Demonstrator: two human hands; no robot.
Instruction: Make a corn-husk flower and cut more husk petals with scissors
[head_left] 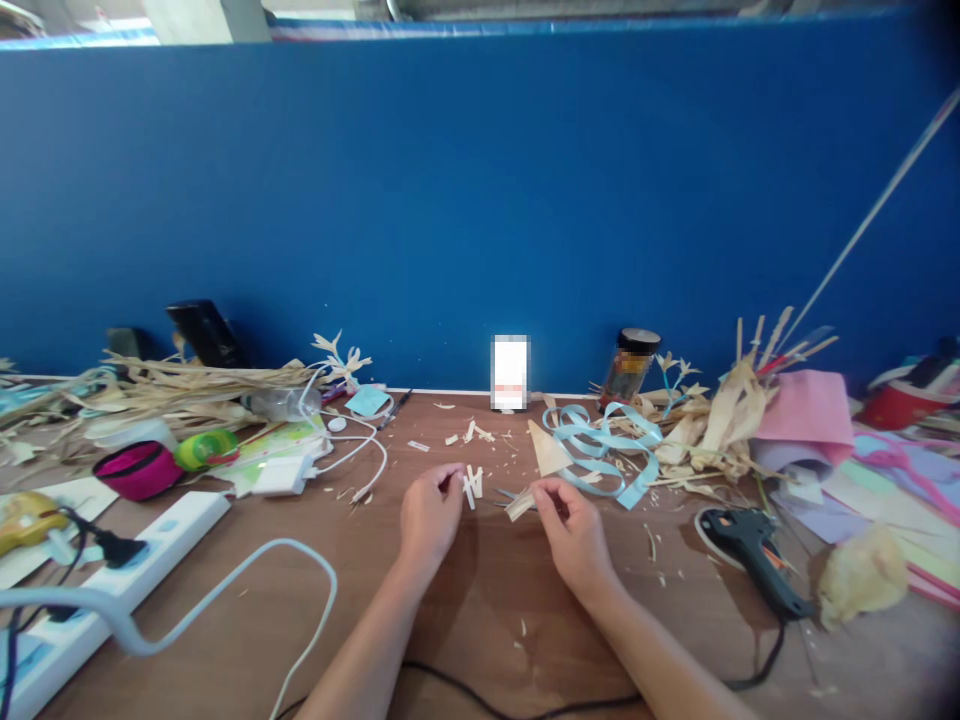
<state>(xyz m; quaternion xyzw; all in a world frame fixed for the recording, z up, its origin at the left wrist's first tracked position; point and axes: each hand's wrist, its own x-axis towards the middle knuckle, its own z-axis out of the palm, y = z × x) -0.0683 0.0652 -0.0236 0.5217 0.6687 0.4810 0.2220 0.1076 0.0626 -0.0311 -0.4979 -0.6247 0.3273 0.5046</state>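
My right hand [576, 530] pinches a short pale strip of dried corn husk [519, 506] between thumb and fingers, its free end pointing left. My left hand [433, 512] is closed, thumb and fingertips together. Small cut husk strips [478, 482] lie right at its fingertips; whether it grips one of them, I cannot tell. Partly behind the held strip, thin grey metal blades, apparently scissors [504, 492], lie on the table. A wider triangular husk piece [547, 450] rests just beyond my right hand.
Light blue ribbon [592, 450] and a dried husk pile [739, 410] lie at right. A glue gun [754, 555] with a black cable sits nearer. At left are a power strip [180, 535], white cables and a charger [281, 474]. A lit screen [510, 372] stands against the blue partition [450, 200].
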